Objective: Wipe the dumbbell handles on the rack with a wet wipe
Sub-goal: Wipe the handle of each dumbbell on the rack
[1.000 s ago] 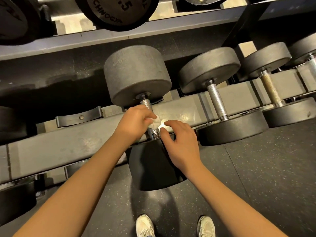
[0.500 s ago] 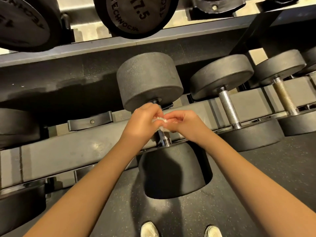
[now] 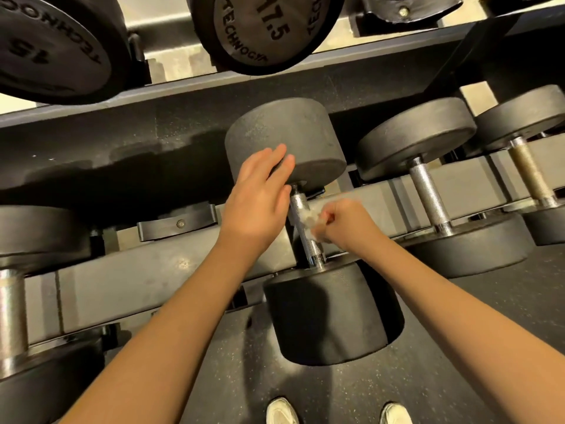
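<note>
Flooring: dark speckled rubber floor (image 3: 238, 387) under a two-tier rack (image 3: 137, 280).
Lower tier, count: four dumbbells in view, namely the central dumbbell (image 3: 330, 313), a chrome-handled neighbour (image 3: 428, 194) on its right, a brass-handled dumbbell (image 3: 527, 175) beyond that, and a left-edge dumbbell (image 3: 12, 316), which is cut off.
Upper tier, count: two black ends facing me, the 15 end (image 3: 46, 47) and the 17.5 end (image 3: 263, 29); a third at top right is mostly out of view.
Handle: one chrome handle (image 3: 312, 246) on the central dumbbell. Its long axis runs far to near, with the far head back in the rack and the near head overhanging the front rail towards me.
Wet wipe: one white, blurred wet wipe (image 3: 308, 218), against the handle about midway along.
Hands, count: two.
Left hand: my left hand (image 3: 260, 197) is released, fingers straight, lying on the far head.
Right hand: my right hand (image 3: 348, 224) is clenched round the wet wipe.
Shoes: two white shoes (image 3: 281, 411) at the bottom edge.
</note>
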`<action>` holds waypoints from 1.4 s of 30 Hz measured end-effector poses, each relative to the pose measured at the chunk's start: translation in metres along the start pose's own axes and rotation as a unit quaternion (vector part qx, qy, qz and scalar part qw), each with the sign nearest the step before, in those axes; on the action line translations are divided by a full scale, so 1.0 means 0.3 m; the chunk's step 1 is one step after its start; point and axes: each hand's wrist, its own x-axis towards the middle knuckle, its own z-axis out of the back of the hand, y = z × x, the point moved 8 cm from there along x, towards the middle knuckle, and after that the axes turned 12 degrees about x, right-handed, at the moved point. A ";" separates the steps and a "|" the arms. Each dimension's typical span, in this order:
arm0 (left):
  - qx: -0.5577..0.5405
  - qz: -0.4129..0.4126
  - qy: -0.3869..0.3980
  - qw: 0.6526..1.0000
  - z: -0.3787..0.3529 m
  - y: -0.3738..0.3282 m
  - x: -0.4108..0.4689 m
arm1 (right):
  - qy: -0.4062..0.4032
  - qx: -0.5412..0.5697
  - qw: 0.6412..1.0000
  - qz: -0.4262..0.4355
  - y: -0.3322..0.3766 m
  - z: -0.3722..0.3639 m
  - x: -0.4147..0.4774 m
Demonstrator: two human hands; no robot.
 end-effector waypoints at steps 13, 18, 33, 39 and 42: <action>-0.007 0.014 0.005 1.000 0.024 -0.008 0.011 | 0.073 -0.057 0.995 -0.030 -0.016 -0.013 -0.044; -0.012 0.029 0.035 0.999 0.039 -0.013 0.019 | 0.046 -0.017 0.997 -0.060 0.007 0.009 -0.085; -0.088 0.179 -0.053 0.979 0.498 0.069 0.259 | -0.189 0.268 0.940 0.091 0.507 0.500 -0.127; -0.080 0.203 -0.021 0.976 0.555 0.154 0.588 | -0.274 0.233 0.917 0.171 0.800 0.660 0.005; -0.128 0.210 -0.007 0.969 0.497 0.165 0.675 | -0.292 0.171 0.919 0.202 0.929 0.665 0.148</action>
